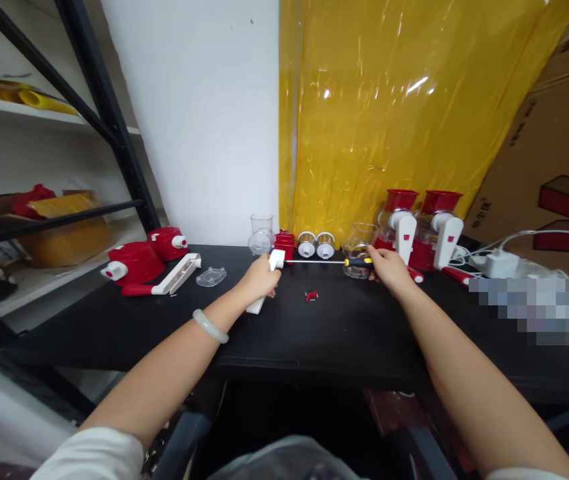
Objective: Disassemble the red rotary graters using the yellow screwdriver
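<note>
Over the black table (334,337), the left hand (260,277) (a pale bangle (210,326) on that forearm) is wrapped round a white crank arm (277,259) — the right hand (389,268) grips a yellow-and-black screwdriver (358,263), its shaft (317,262) pointing at the crank arm's upper end.

There are four white cranks (277,259), two drums (307,245), one screwdriver (357,263).

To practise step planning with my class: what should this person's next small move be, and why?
Probably check that the screwdriver is seated, then turn it gently: the right hand grips its handle, the left hand holds the white part, and the tip appears to reach that part, though contact is unclear.
</note>
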The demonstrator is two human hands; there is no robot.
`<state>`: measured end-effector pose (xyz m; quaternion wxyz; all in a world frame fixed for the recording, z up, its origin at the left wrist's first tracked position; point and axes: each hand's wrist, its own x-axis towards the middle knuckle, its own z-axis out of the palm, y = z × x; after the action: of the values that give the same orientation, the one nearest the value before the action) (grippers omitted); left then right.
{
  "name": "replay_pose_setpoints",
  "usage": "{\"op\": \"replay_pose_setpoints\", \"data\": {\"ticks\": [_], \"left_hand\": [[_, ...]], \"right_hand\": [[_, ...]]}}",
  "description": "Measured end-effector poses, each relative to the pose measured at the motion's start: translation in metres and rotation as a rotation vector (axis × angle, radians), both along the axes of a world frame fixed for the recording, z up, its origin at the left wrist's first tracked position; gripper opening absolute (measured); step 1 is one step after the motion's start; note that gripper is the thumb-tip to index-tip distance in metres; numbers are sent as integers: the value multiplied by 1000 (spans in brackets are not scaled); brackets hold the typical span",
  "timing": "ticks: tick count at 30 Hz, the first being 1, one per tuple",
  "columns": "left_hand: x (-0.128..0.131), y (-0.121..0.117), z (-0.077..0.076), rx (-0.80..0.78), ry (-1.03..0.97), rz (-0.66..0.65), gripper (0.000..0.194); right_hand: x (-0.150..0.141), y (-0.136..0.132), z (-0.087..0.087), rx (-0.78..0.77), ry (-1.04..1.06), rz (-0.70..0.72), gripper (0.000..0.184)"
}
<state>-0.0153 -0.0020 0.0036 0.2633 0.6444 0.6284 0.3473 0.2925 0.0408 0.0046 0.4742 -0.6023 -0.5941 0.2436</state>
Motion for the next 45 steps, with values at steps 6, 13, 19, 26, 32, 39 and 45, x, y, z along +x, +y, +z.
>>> {"op": "replay_pose_setpoints", "data": {"ticks": [6, 13, 19, 26, 32, 39, 45], "left_hand": [[1, -1, 2, -32, -32, 20, 41], [1, 2, -1, -50, -72, 8, 39], [1, 3, -3, -61, -123, 17, 37], [6, -1, 4, -147, -187, 29, 24], [7, -4, 6, -175, -202, 46, 18], [10, -6, 6, -174, -219, 30, 21], [3, 0, 1, -87, -115, 26, 30]], "right_hand": [[0, 0, 0, 40, -223, -24, 41], [1, -1, -1, 150, -155, -3, 42], [2, 2, -2, 252, -61, 48, 40], [-3, -7, 6, 393, 8, 82, 31], [-3, -4, 3, 505, 48, 110, 27], [-1, 10, -8, 424, 289, 95, 42], [-1, -3, 1, 37, -30, 51, 52]]}}
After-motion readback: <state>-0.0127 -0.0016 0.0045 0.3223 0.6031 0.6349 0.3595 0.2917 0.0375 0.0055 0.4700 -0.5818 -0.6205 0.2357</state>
